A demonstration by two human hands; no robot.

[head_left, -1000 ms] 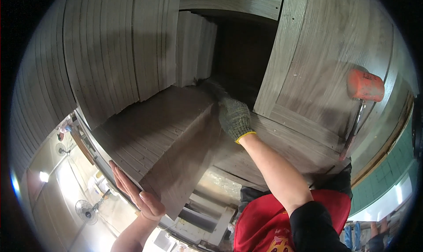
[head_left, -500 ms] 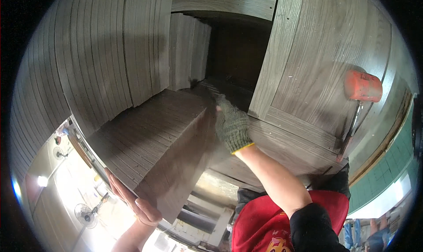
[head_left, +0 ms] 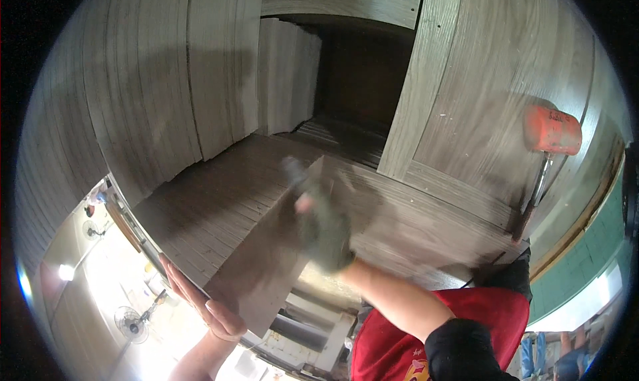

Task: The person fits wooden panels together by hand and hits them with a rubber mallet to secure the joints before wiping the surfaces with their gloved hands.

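Stacked wood-grain panels (head_left: 219, 201), grey-brown with many thin edges showing, lie in front of me at the left. My left hand (head_left: 206, 304), bare, presses flat against the near left side of this stack, its fingers stretched out. Over the near right corner of the stack is my right hand (head_left: 323, 228), in a grey-green knitted glove. Motion smears its fingers, so whether it holds anything does not show. A dark blurred shape juts from it toward the stack's edge.
Taller panel stacks (head_left: 146, 68) stand at the left. A dark gap (head_left: 359, 81) lies beyond, beside framed wooden doors (head_left: 492, 95). An orange-headed mallet (head_left: 556, 131) rests on the doors at right. Fans (head_left: 130, 321) and bright lights are at lower left.
My right hand has come back from the dark gap, toward me and to the left, over the panel stack's edge. My left hand has stayed in place.
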